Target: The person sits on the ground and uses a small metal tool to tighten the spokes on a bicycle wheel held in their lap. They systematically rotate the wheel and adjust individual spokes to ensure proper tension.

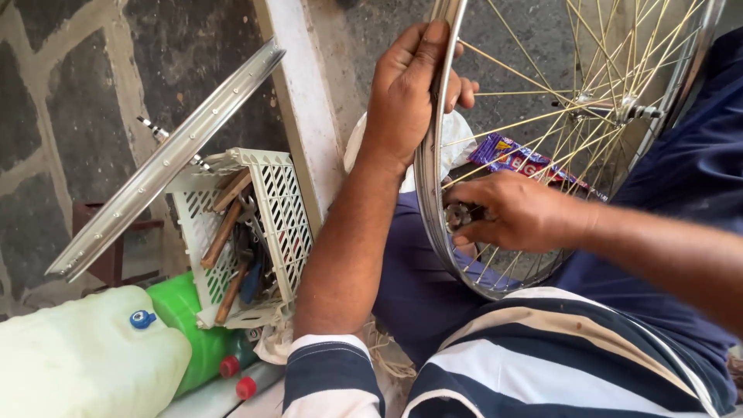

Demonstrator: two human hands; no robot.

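1. Far left on the ground: pale jerrycan (85, 360), green bottle (186, 325), white crate (255, 224) with wooden-handled tools, a bare rim (166, 159) leaning across it.
2. Left hand (406, 93) wraps the top of the spoked wheel's rim (427, 193), fingers closed around it, steadying it upright over the lap.
3. Right hand (515, 213) is pinched shut on a small metal tool (457, 217) at the inner rim, by the spoke ends.
4. Risk, my read: tool slips off, rounding the fitting or jabbing fingers; uneven turns could pull the wheel out of true.
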